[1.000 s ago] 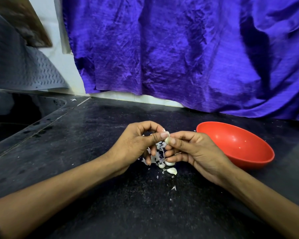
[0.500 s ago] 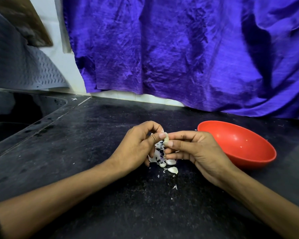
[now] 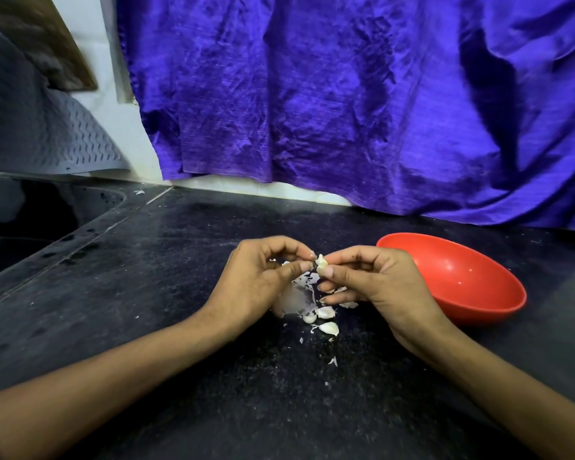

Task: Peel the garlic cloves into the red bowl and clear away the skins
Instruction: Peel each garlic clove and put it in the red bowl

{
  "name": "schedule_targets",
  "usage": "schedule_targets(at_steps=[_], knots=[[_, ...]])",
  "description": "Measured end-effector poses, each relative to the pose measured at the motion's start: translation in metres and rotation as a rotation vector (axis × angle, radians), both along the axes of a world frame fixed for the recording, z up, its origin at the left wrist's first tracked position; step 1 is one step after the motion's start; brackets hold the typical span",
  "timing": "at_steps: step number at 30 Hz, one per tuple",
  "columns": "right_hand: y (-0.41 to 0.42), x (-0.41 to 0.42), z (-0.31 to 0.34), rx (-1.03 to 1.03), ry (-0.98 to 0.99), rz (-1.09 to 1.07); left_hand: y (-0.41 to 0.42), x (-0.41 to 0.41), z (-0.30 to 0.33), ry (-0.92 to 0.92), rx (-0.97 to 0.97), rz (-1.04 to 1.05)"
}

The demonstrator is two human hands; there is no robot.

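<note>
My right hand (image 3: 375,283) pinches a small garlic clove (image 3: 321,262) between thumb and forefinger, just above the counter. My left hand (image 3: 259,280) faces it, its thumb and forefinger pinching at the clove's left side, where a bit of skin seems caught. Below the hands lies a pile of papery skins (image 3: 297,298) with a few loose cloves (image 3: 327,322) at its near edge. The red bowl (image 3: 478,313) stands to the right of my right hand; I see only tiny white specks inside it.
The black counter (image 3: 180,293) carries scattered skin flakes (image 3: 332,361) in front of the pile. A sink recess (image 3: 30,220) opens at the left. A purple cloth (image 3: 346,111) hangs along the back wall, and a grey perforated mat (image 3: 40,134) leans at the far left.
Both hands have lifted a little and drawn slightly apart. The clove now shows more clearly between the fingertips of the right hand.
</note>
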State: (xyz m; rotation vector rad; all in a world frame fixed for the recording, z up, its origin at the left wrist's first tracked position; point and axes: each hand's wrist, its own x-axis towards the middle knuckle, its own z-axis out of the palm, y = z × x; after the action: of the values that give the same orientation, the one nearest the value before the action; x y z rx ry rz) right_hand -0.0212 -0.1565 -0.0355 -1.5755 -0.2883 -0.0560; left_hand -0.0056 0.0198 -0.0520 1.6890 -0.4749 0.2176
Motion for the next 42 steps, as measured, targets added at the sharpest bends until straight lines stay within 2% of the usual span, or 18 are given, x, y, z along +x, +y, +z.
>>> schedule_targets(at_steps=[6,12,18,24,35,42], knots=[[-0.002,0.000,-0.001,-0.133,-0.130,-0.103,-0.002,-0.004,0.001,0.035,-0.013,-0.066],[-0.002,0.002,-0.007,-0.277,-0.273,-0.134,-0.002,-0.004,-0.001,0.046,-0.012,-0.023],[-0.001,0.000,-0.009,-0.307,-0.320,-0.145,-0.003,-0.004,-0.001,0.024,0.028,0.006],[0.001,0.000,-0.010,-0.284,-0.309,-0.143,-0.005,-0.005,-0.004,0.001,0.030,0.056],[0.004,-0.002,-0.011,-0.209,-0.269,-0.113,-0.009,-0.007,-0.007,-0.001,-0.078,0.081],[0.004,-0.002,-0.006,-0.046,-0.145,-0.038,-0.008,-0.007,-0.001,0.050,-0.130,0.043]])
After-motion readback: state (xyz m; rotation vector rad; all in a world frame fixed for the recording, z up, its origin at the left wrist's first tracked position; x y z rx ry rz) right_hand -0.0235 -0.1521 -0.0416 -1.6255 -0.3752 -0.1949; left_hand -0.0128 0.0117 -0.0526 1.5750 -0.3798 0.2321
